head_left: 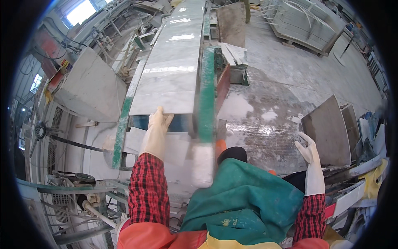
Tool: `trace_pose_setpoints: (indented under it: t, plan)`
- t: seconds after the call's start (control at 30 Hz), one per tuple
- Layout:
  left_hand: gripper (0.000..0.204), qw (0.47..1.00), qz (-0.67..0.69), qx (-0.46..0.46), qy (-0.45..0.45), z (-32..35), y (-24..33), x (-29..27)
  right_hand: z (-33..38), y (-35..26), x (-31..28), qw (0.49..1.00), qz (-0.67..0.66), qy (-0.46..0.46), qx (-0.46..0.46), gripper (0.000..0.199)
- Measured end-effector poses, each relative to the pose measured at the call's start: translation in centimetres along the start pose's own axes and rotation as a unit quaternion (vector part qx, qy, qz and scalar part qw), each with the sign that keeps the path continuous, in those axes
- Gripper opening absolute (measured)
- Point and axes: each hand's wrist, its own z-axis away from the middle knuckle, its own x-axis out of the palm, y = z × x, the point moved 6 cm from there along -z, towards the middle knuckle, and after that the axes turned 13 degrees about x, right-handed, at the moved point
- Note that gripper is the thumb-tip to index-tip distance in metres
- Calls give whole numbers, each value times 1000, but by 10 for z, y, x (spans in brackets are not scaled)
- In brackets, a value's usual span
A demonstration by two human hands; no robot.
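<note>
- The right hand (309, 151), in a pale glove, hangs free over the wet floor (282, 83), its fingers spread wide and holding nothing.
- The left hand (156, 128), gloved too, has its fingers laid flat on the near edge of a white marble slab (174, 66).
- Beyond those fingers the slab runs away along the green-framed surface (207, 91).

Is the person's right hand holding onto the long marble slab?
No, the right hand hangs open in the air, apart from the marble slab; only the left hand touches its near end.
</note>
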Motion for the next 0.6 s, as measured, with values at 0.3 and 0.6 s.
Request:
trace_pose_setpoints:
  t: [0.3,0.6]
  plan:
    - [34,984,-170,-49,-3,26,22,7,5,-8,-1,1000,26,4,1,46]
    - [32,997,68,-39,-1,12,-11,-9,11,20,-51,984,65,167,17,45]
